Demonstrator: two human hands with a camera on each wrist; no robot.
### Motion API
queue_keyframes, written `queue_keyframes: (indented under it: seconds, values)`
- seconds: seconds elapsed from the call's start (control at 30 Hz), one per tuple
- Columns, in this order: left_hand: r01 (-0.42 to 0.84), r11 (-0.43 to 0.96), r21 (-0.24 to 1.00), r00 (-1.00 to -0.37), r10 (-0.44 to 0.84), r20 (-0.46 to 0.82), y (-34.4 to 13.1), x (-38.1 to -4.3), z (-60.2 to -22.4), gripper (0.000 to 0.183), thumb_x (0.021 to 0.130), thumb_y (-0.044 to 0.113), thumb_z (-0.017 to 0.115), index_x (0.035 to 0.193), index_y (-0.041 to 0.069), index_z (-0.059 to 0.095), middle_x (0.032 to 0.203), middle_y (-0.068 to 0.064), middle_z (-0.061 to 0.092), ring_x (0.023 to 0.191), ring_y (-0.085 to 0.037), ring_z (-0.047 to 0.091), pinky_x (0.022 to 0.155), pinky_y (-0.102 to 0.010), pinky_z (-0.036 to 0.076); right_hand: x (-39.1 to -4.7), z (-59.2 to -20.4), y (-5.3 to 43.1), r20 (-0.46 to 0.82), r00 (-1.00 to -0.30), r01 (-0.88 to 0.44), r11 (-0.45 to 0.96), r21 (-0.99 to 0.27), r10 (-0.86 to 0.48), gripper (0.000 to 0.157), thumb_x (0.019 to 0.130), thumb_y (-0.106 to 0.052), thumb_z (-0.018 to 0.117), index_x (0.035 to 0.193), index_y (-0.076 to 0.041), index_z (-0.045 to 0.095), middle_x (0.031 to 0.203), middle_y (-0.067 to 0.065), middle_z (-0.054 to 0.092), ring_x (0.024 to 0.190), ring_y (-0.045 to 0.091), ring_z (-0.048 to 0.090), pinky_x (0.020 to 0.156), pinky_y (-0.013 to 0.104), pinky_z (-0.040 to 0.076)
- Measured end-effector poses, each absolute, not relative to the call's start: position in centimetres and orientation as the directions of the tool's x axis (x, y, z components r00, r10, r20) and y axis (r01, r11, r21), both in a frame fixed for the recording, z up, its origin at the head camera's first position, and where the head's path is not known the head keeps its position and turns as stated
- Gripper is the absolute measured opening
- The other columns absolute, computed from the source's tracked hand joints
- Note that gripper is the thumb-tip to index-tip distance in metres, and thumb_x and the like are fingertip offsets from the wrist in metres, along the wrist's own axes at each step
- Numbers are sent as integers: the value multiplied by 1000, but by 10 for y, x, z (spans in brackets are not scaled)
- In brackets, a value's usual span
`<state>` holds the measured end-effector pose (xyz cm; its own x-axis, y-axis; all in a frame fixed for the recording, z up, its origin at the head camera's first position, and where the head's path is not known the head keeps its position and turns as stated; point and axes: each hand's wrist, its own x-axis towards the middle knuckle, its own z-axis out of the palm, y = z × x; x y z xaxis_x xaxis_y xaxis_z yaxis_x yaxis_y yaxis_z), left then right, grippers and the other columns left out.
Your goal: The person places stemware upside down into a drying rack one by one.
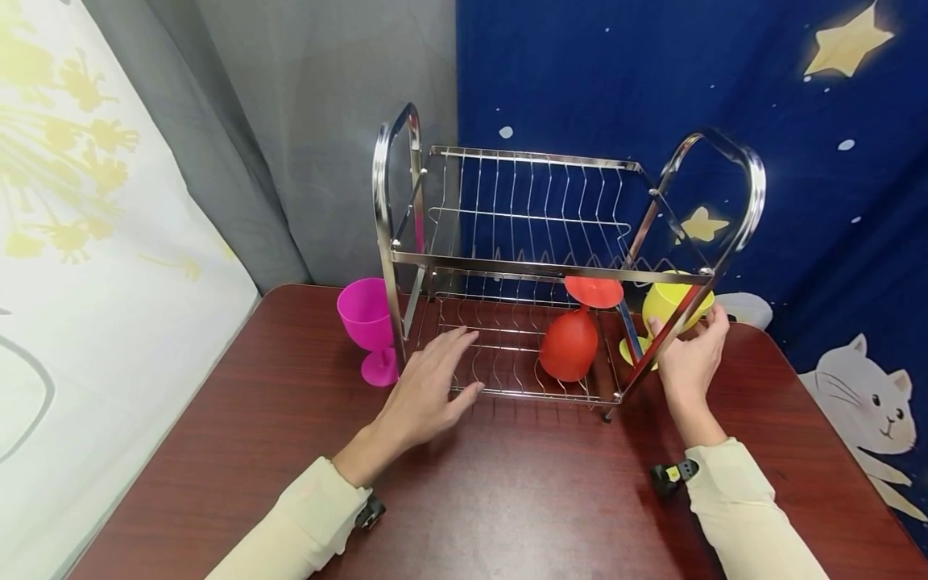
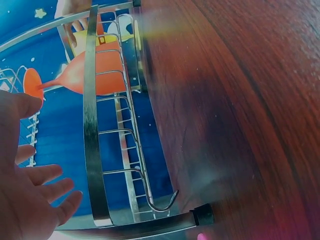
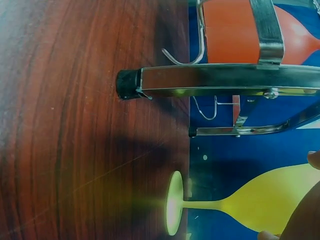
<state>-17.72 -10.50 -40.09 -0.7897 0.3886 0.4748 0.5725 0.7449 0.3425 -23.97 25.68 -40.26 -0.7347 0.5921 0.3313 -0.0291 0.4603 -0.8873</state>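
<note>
Behind a post [image 1: 664, 338], the yellow goblet [image 1: 665, 304] is part-hidden.

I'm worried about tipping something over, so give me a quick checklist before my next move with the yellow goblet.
1. Hold: ok; the right hand has thumb and fingers on the yellow goblet.
2. Held upright: ok; its opening faces up.
3. Foot lifted off the table: cannot tell.
4. Neighbour settled: ok; the red goblet sits upside down low in the rack.
5. Far side steady: ok; the pink goblet stands upright beside the rack.
6. Contact between left hand and rack: cannot tell.
</note>
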Motion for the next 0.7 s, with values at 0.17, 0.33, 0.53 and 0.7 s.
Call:
queue_keyframes:
  seconds: [0.17,0.33,0.53,0.7]
  values:
    - [571,742,351,-793,389,468,-105,-177,-402,68,88,36,65,148,16,39,149,-9,43,137,-27,40,98,-54,44,-243,-404,258,300,-751,-22,432,-902,588,88,79,-32,78,149,-22,25,148,-1,41,127,19,51,103,35,44]
    - [566,744,355,-797,386,464,-106,-177,-403,68,89,37,65,148,17,38,151,-6,42,138,-25,39,98,-54,44,-246,-406,261,255,-768,-11,386,-922,587,89,79,-34,78,149,-24,23,145,4,45,128,23,50,109,39,40]
    - [566,746,352,-797,385,465,-107,-177,-404,68,89,37,65,148,18,38,151,-6,42,138,-25,39,98,-55,44,-249,-405,260,217,-774,1,345,-939,594,90,79,-35,79,149,-26,22,144,5,46,129,22,48,111,36,36]
    - [563,748,351,-798,382,466,-107,-179,-403,68,89,36,65,148,17,37,150,-8,42,138,-26,40,99,-56,44,-252,-404,259,203,-770,2,321,-947,604,89,79,-33,79,148,-27,22,143,5,46,128,20,47,111,33,36]
